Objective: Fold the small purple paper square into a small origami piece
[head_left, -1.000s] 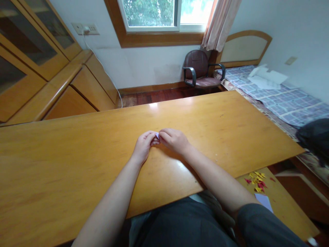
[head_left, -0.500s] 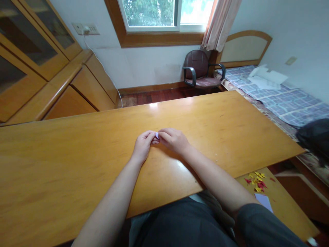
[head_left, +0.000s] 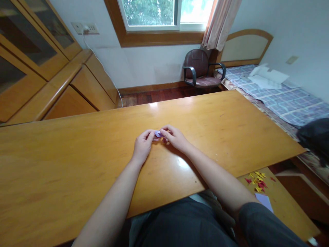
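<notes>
A small pale purple folded paper (head_left: 158,134) lies on the wooden table (head_left: 77,154), pinched between both hands. My left hand (head_left: 143,145) has its fingers curled and its fingertips pressed on the paper's left end. My right hand (head_left: 175,137) is closed on the right end, thumb and fingers together. Most of the paper is hidden under the fingers.
A low wooden side surface (head_left: 280,202) at the right holds several tiny red and yellow folded pieces (head_left: 257,180) and a pale purple sheet (head_left: 263,201). A bed (head_left: 282,99) stands at the right, a dark red chair (head_left: 202,68) at the far wall, cabinets (head_left: 38,68) at the left.
My right hand has shifted a little up and to the right, and more of the purple paper shows between the fingertips. My left hand has barely moved.
</notes>
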Demonstrator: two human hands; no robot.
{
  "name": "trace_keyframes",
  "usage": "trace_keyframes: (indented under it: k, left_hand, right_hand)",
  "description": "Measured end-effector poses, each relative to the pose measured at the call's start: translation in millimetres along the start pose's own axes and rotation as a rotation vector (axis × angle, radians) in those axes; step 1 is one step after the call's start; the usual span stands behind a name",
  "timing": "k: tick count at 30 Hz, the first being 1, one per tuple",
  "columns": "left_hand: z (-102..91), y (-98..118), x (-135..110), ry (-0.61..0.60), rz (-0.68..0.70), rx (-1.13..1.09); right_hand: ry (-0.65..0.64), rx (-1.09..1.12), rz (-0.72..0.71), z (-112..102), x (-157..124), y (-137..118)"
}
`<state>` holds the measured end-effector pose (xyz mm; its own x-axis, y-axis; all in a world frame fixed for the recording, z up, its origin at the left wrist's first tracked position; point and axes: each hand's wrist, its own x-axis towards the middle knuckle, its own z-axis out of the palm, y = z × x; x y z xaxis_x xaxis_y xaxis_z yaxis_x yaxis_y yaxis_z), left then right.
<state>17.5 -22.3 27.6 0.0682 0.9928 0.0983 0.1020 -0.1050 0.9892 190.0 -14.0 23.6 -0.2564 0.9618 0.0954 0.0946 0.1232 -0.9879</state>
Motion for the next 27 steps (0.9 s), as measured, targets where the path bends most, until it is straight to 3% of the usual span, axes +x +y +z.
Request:
trace_keyframes:
  k: [5, 12, 27]
  left_hand:
    - [0.9, 2.1, -1.0, -0.027, 0.020, 0.021]
    - [1.4, 4.3, -1.5, -0.065, 0.021, 0.076]
    - [2.7, -0.6, 0.4, -0.121, -0.084, -0.113]
  right_hand:
    - [0.028, 0.066, 0.079, 6.6, -0.5, -1.9]
    - [0.041, 0.054, 0.025, 4.5, 1.3, -2.3]
    - [0.041, -0.031, -0.060, -0.9, 1.9, -4.3]
